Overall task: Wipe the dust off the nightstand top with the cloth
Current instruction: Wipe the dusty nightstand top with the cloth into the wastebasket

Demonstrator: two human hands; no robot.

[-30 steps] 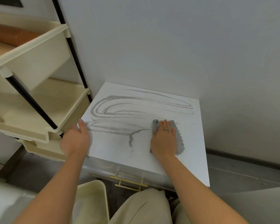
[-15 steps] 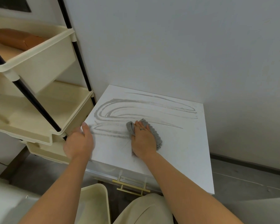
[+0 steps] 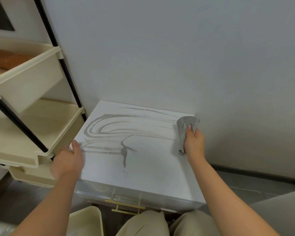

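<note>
Nightstand top (image 3: pixel 153 171) is a white square surface set against a pale wall (image 3: pixel 160 57), and much of it carries grey dust streaks (image 3: pixel 109 126) that curve in long arcs from the left side toward the back right, with a darker smear (image 3: pixel 123 153) running down near the middle. The front part of the surface, nearer the person, looks mostly clean. The right hand (image 3: pixel 193 143) is at the right edge of the top, toward the back corner, and its fingers are closed around a grey cloth (image 3: pixel 184 128), which is bunched up and stands above the hand, its lower part hanging down beside the palm against the surface. The left hand (image 3: pixel 67 161) rests over the left front edge of the top, fingers curled down over the side and thumb lying on the surface, gripping the edge. A cream shelf cart (image 3: pixel 32 130) with black poles stands just beside the nightstand on the left, its trays at several levels, and a brown object (image 3: pixel 5 60) lies in the upper tray. Below the top's front edge a gold drawer handle (image 3: pixel 126 207) shows, and the person's knees in beige trousers (image 3: pixel 143 225) are just under it. A grey floor (image 3: pixel 245 183) is visible to the right.
</note>
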